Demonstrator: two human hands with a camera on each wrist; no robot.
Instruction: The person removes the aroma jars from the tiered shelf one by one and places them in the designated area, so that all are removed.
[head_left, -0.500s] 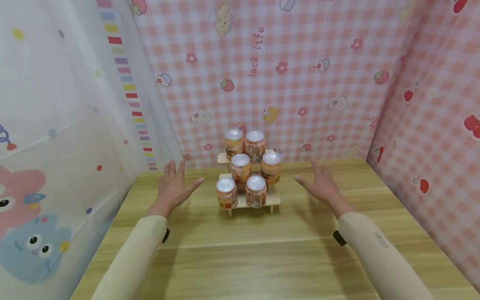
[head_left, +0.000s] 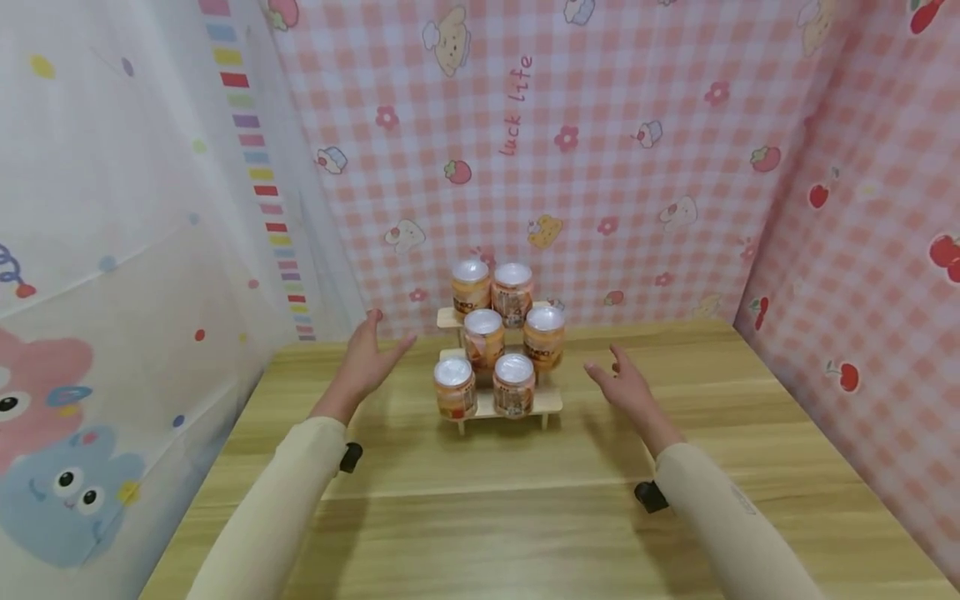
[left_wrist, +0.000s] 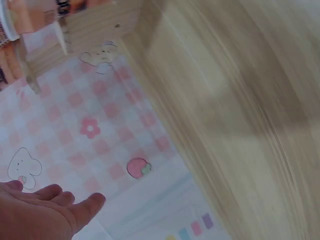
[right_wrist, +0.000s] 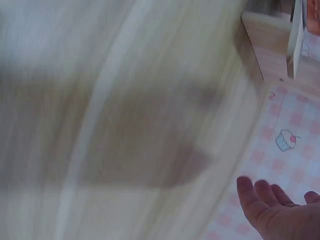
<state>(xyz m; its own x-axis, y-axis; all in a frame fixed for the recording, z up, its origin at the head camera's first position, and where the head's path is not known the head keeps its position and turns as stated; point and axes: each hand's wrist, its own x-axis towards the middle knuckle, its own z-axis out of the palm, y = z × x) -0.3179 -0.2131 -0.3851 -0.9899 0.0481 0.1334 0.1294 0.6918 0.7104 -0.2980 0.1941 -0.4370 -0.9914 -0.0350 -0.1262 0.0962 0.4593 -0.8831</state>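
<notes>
A small three-step wooden stand (head_left: 551,402) holds several orange-labelled cans with pale, shiny tops. Two stand on each step: a front left can (head_left: 456,402) and front right can (head_left: 513,400), a middle left can (head_left: 484,345) and middle right can (head_left: 543,343), a top left can (head_left: 471,297) and top right can (head_left: 513,303). To the left of the stand is my left hand (head_left: 363,365), thumb spread toward the cans, holding nothing. My right hand (head_left: 630,390) hovers on the other side, empty too, its fingers relaxed and apart from the cans.
A wood-grain table (head_left: 480,517) carries the stand near its back edge. Behind hangs a pink checked cloth (head_left: 637,175), with another checked cloth (head_left: 885,275) along the right. A white patterned curtain (head_left: 150,275) closes off the left side.
Both hands have come inward toward the stand, the left moving right and the right moving left. The left hand has turned more edge-on. The cans and stand stay in place.
</notes>
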